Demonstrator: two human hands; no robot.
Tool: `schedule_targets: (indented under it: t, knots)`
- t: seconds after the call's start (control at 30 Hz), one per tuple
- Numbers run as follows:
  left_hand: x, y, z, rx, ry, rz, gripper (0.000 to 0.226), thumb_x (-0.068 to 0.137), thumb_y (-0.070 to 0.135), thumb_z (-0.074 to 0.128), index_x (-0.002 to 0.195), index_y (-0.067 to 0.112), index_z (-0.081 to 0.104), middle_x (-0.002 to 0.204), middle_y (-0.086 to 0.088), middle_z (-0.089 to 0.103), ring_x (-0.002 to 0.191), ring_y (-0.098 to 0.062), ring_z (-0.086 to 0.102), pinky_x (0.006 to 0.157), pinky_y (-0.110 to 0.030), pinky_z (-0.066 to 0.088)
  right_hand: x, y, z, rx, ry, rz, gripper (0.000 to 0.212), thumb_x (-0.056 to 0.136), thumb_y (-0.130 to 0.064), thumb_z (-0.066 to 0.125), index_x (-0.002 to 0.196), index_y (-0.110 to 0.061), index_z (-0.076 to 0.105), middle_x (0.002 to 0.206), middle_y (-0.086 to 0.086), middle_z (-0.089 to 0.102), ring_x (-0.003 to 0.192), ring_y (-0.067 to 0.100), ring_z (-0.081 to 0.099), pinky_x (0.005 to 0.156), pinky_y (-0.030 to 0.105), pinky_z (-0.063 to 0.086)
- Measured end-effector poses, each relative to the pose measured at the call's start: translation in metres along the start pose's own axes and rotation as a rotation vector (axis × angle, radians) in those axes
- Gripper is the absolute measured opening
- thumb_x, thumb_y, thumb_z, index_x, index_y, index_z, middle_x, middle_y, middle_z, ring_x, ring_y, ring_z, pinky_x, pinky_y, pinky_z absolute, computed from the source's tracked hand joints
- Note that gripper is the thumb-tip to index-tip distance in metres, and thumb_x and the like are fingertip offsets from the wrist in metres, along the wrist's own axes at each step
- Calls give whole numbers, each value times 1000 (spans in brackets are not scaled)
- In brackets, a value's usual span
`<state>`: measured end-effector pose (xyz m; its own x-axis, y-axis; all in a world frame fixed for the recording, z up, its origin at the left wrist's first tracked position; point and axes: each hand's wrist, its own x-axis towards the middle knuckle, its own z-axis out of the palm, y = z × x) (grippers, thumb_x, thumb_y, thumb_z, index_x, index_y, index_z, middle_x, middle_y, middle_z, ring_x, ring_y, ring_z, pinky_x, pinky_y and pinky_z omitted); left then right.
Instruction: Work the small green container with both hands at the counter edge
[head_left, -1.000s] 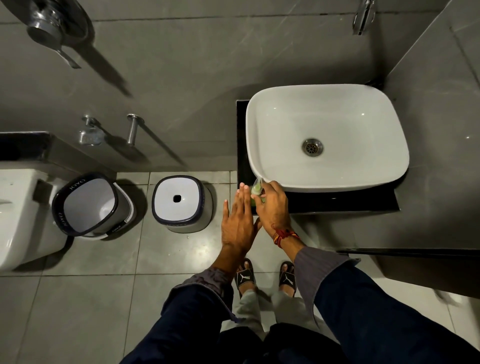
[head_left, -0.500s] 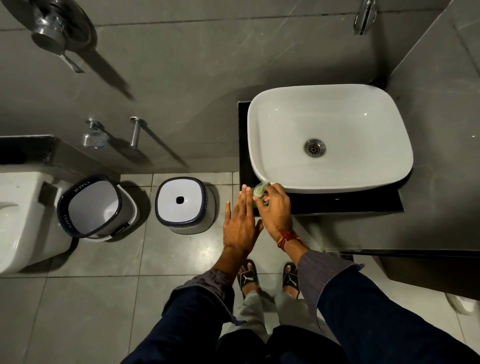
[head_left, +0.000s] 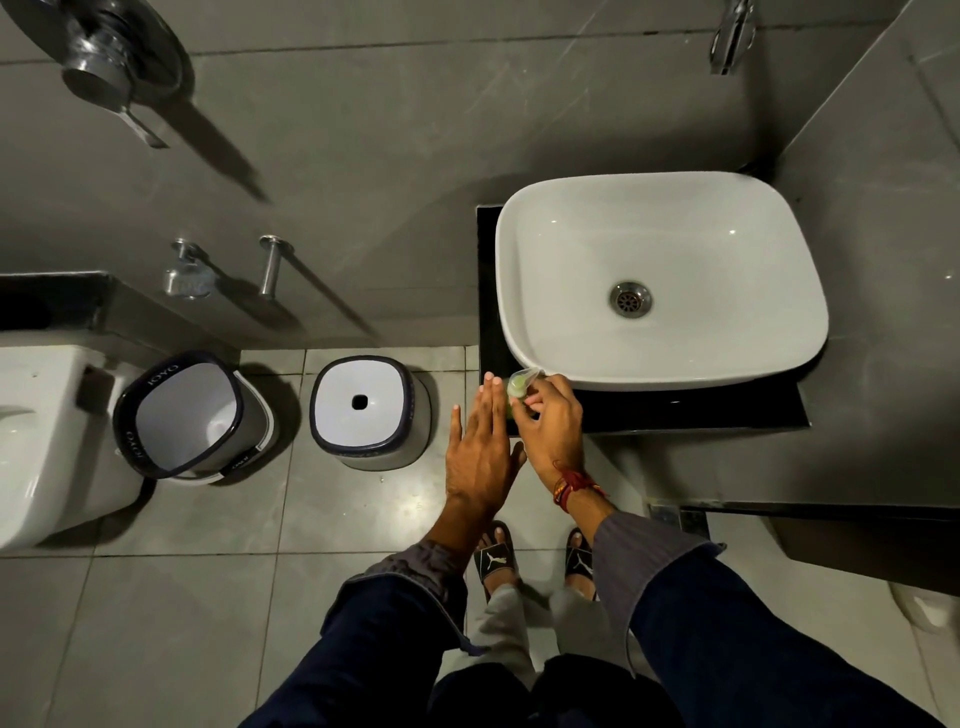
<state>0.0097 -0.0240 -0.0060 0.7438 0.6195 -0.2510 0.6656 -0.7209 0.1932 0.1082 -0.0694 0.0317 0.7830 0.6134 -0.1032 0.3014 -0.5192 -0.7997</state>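
A white washbasin (head_left: 660, 280) sits on a black counter (head_left: 691, 410) against grey wall tiles, with a metal drain (head_left: 630, 298) in its bowl. A tap (head_left: 732, 36) is mounted on the wall above. On the tiled floor (head_left: 156, 597) stand an open bin (head_left: 192, 415) and, just beside it, what may be an upturned stool (head_left: 370, 410). A white toilet (head_left: 47, 441) sits at the far left.

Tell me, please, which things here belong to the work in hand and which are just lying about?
In use: small green bottle, right hand gripping it, left hand flat beside it.

Lying about: sink, bucket, stool, toilet, tap.
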Motion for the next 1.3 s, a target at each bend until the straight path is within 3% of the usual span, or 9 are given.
schedule_targets:
  t: [0.2, 0.43, 0.57, 0.67, 0.8, 1.07, 1.23, 1.3]
  knots:
    - [-3, 4, 1, -58, 28, -9, 92, 102, 57, 42, 160, 7, -9, 171, -10, -10, 158, -22, -4, 129, -49, 6, 1, 2, 2, -13, 13, -16, 30, 89, -16, 73, 115, -3, 67, 113, 11, 63, 97, 26, 68, 83, 43, 63]
    - [1, 0, 1, 5, -1, 8, 100, 99, 54, 51, 159, 10, -16, 171, -9, -15, 158, -22, -7, 129, -50, 8, -1, 8, -15, -103, 47, -89, 37, 84, -20, 79, 115, -9, 61, 115, 7, 58, 99, 23, 65, 80, 41, 63]
    - [0, 2, 2, -8, 6, -11, 98, 101, 53, 50, 159, 10, -16, 171, -9, -14, 158, -23, -7, 128, -51, 8, 7, 7, -27, -336, -34, -273, 60, 84, -18, 75, 138, -17, 49, 123, 10, 50, 108, 22, 56, 81, 32, 61]
    - [0, 5, 3, 3, 11, -24, 99, 100, 57, 48, 159, 9, -16, 171, -9, -14, 158, -23, -7, 129, -51, 6, 7, 0, -28, -429, -70, -304, 52, 84, -15, 69, 134, -12, 54, 124, 13, 51, 111, 26, 55, 78, 39, 64]
    - [-1, 7, 5, -15, 33, -34, 97, 100, 58, 46, 160, 9, -12, 171, -9, -11, 158, -22, -3, 129, -50, 7, -2, -2, -28, -381, -32, -279, 34, 87, -15, 67, 119, -5, 61, 115, 13, 56, 104, 25, 60, 78, 38, 63]
    - [1, 6, 7, 17, 15, -36, 97, 99, 61, 41, 159, 9, -15, 171, -9, -14, 158, -22, -5, 128, -51, 7, -18, -8, -26, -386, 0, -248, 33, 101, -25, 57, 119, 1, 66, 118, 18, 61, 112, 29, 62, 95, 41, 58]
    - [0, 5, 4, 21, -9, -30, 88, 95, 58, 18, 159, 9, -16, 171, -9, -15, 158, -22, -6, 128, -51, 6, -21, -7, -23, -455, 24, -294, 29, 98, -23, 62, 110, 2, 69, 105, 19, 66, 96, 30, 68, 81, 39, 63]
    - [0, 4, 4, 16, -4, -28, 86, 96, 57, 19, 159, 9, -15, 171, -9, -15, 158, -22, -5, 128, -51, 6, -21, -4, -22, -484, 33, -335, 26, 96, -22, 65, 108, 1, 69, 100, 18, 66, 91, 29, 69, 76, 38, 64]
